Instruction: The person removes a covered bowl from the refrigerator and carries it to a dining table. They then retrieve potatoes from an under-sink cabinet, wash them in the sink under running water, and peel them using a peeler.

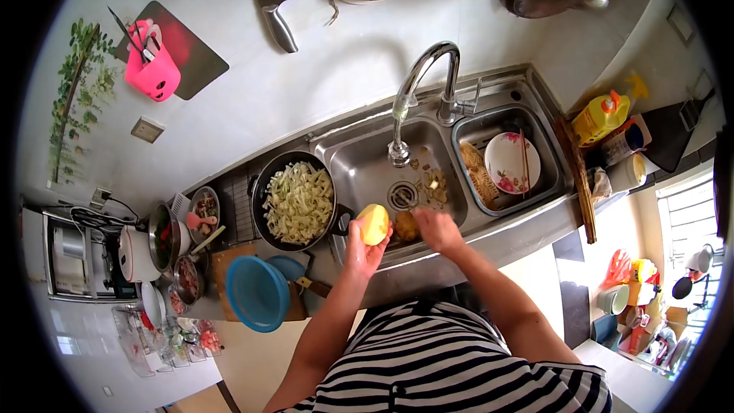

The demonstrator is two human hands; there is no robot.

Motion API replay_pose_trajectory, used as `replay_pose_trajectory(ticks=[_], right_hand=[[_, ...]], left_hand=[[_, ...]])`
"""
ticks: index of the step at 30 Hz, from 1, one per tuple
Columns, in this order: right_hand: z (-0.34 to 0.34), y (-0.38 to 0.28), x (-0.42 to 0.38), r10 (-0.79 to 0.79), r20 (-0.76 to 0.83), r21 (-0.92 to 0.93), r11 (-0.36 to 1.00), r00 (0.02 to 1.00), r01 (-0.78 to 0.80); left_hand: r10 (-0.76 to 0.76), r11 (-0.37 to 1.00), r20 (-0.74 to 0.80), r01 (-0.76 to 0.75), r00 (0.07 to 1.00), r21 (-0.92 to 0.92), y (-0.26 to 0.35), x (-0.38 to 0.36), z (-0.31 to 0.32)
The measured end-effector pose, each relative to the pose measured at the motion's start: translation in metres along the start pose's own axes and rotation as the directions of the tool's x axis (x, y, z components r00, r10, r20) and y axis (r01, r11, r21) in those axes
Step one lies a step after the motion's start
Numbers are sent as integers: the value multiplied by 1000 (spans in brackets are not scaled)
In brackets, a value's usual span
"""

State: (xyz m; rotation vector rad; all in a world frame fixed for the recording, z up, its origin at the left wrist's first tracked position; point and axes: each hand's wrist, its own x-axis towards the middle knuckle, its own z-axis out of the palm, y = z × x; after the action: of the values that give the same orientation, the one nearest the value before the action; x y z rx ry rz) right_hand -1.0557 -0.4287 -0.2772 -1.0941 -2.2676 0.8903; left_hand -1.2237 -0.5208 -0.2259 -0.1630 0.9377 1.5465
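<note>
Over the front edge of the sink (348,172), my left hand (365,251) holds a peeled yellow potato (374,225). My right hand (438,231) is closed just to the right of it, and what it grips, if anything, is too small to make out. Between the hands, a brown unpeeled potato (406,226) lies low in the basin. Peelings (434,185) are scattered on the basin floor beside the drain (403,195). The faucet (399,153) hangs above the basin, and no water is seen running.
Left of the sink stand a black pan of chopped pale vegetables (297,203) and a blue basin (258,293) on a wooden board (223,264). A rack at the right holds a floral plate (511,162) with chopsticks. Bowls of food and bottles stand farther out.
</note>
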Motion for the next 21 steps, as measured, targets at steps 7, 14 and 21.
replay_pose_trajectory(ticks=[7,14,21], right_hand=[[-25,-79,-14,-44,60,111,993,997,37],[-1,-21,13,257,210,-294,937,943,-189],[-19,-14,18,301,201,164,928,932,-335]], left_hand=[[-15,998,-71,11,997,-56,7,-4,10],[21,999,-82,-24,996,-36,2,0,15],[3,991,8,-2,1000,-136,5,-3,13]])
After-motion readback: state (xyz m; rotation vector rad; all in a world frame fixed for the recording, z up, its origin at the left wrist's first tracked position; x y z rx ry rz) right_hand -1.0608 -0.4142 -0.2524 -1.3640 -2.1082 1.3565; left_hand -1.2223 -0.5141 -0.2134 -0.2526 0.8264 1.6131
